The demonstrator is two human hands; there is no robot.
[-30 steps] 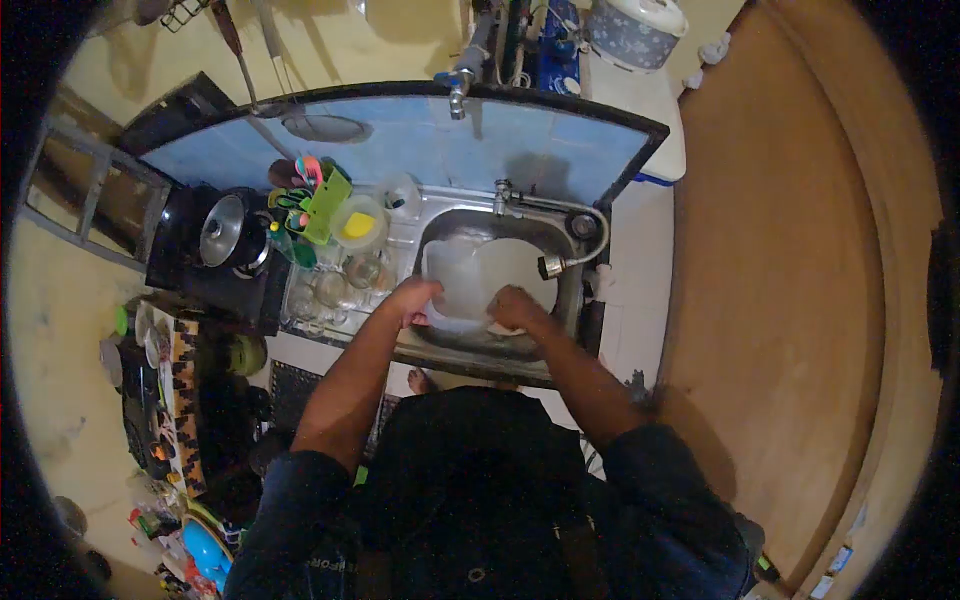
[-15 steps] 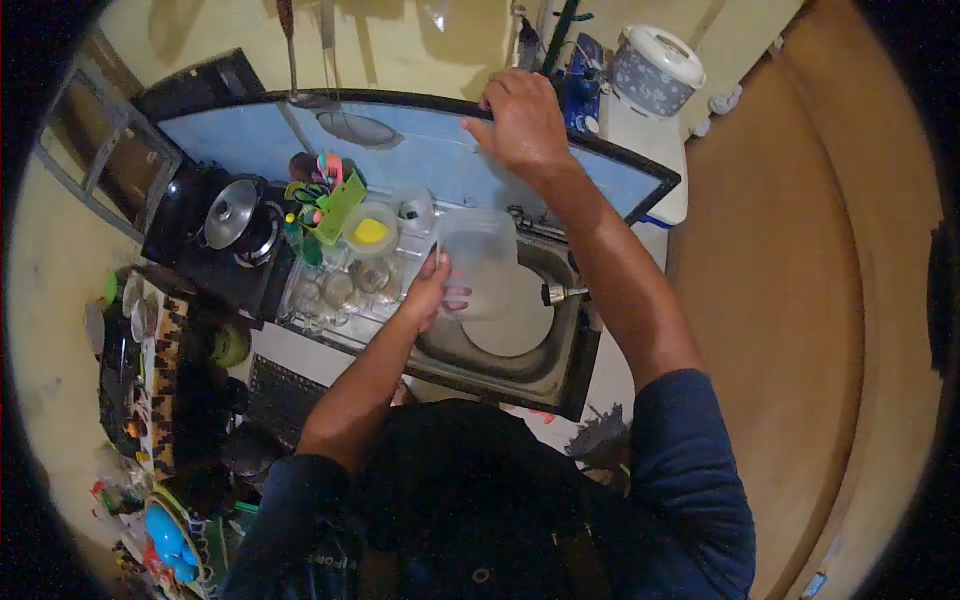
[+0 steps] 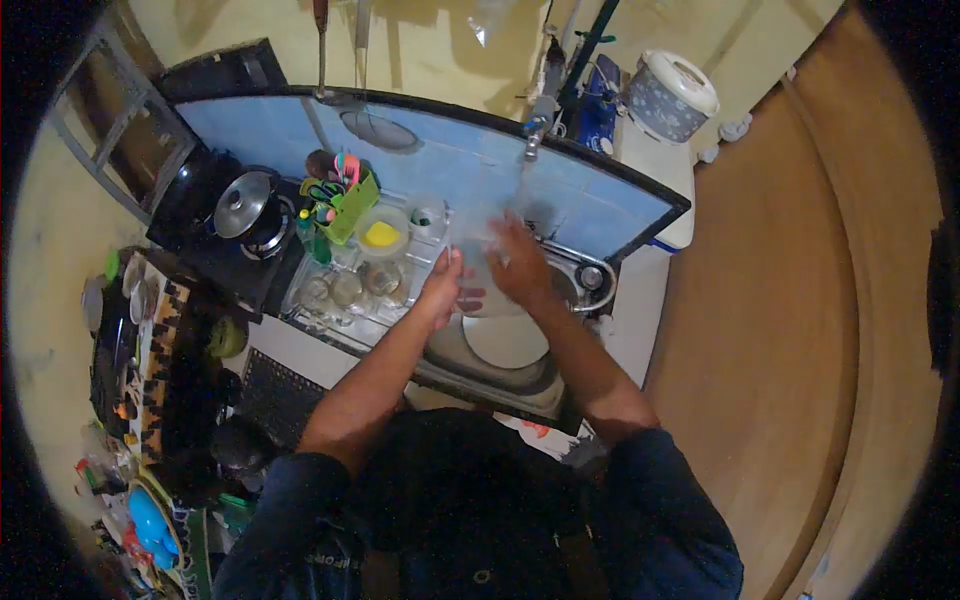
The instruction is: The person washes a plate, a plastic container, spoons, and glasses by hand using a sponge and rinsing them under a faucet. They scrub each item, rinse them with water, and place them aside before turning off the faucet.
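A translucent plastic container (image 3: pixel 472 238) is held over the steel sink (image 3: pixel 480 380) by my left hand (image 3: pixel 442 292), whose fingers show through its wall. My right hand (image 3: pixel 520 268), blurred a little, overlaps the container's right side with fingers apart and nothing gripped. Above it on the wall, a metal tap (image 3: pixel 533 142) points down, with a hazy streak below its spout. Under both hands, a pale round shape (image 3: pixel 507 342) lies in the sink.
On the ribbed drainboard stand several glass jars (image 3: pixel 347 288), a tub with a yellow sponge (image 3: pixel 380 235) and a green utensil caddy (image 3: pixel 352 208). A lidded pot (image 3: pixel 242 205) sits on the stove at left. A rice cooker (image 3: pixel 672 97) stands at back right.
My right hand has come down from the tap to the container. My left hand keeps its hold. The view has shifted, so the tap and the sink's right side now show.
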